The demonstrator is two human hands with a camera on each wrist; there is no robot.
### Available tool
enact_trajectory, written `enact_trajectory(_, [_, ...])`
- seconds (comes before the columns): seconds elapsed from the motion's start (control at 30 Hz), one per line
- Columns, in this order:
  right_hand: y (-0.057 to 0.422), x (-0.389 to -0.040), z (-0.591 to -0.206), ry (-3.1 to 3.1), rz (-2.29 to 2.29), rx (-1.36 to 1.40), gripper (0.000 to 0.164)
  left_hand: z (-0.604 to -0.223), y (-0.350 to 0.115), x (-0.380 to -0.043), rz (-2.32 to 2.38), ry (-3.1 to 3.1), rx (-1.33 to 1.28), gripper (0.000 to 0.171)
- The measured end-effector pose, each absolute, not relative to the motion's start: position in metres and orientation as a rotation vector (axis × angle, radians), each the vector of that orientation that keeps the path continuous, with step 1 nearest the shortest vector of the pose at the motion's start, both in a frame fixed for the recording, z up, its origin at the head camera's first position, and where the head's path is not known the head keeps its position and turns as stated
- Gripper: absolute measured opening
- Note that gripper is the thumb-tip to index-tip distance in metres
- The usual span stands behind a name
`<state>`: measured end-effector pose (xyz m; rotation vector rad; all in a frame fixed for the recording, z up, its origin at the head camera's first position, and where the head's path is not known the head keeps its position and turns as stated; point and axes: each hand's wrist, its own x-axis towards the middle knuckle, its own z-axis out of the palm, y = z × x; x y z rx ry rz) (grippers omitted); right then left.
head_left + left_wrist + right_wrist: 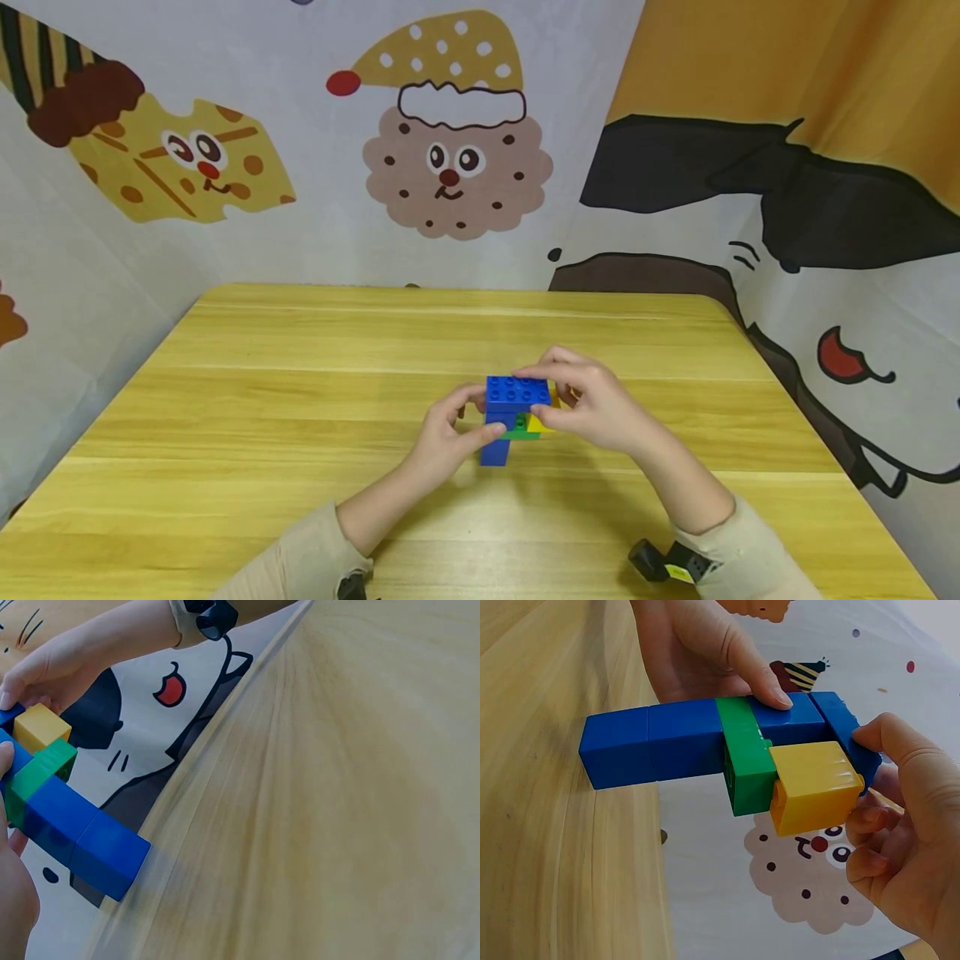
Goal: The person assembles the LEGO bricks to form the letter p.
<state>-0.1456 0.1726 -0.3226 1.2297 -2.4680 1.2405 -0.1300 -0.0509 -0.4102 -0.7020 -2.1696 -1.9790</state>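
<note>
A small structure of toy building blocks stands upright between the two hands. Its lower column is two blue blocks, with a flat-sided green block across them. Above the green sit another blue block and, beside it, a yellow block. A studded blue block lies flat across the top. My left hand grips the structure from the left, thumb on the upper blue block. From the right, my right hand pinches the top blue block between thumb and fingers, close beside the yellow one.
The wooden table stretches out around the hands, its far edge near a cloth backdrop printed with cartoon figures. A black device is strapped at the right wrist, by the sleeve. Another black strap shows at the left cuff.
</note>
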Motion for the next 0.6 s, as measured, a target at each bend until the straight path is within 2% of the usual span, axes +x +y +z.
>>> enact_trajectory(0.6, [0.177, -0.146, -0.311, -2.538, 1.189, 1.347, 0.035, -0.411, -0.051, -0.131, -1.973, -2.168, -0.725, 0.034])
